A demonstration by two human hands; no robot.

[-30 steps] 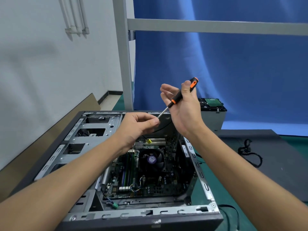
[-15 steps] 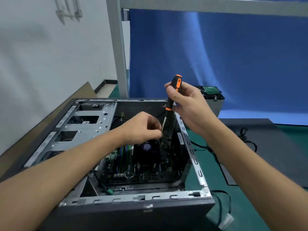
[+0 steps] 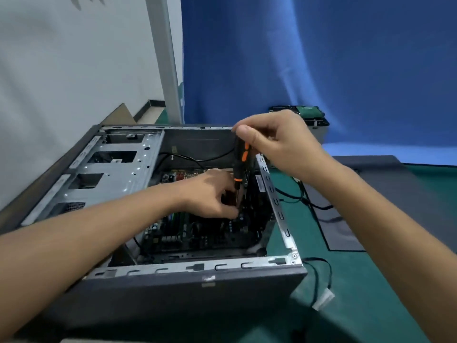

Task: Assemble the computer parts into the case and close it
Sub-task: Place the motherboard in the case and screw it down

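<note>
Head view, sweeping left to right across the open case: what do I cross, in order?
Metal drive cage → left hand → screwdriver → right hand → grey mat.

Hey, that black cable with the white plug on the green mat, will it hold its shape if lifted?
Probably floppy: the black cable lies in a loose loop. Likely light, being thin. Its white plug would probably dangle.
</note>
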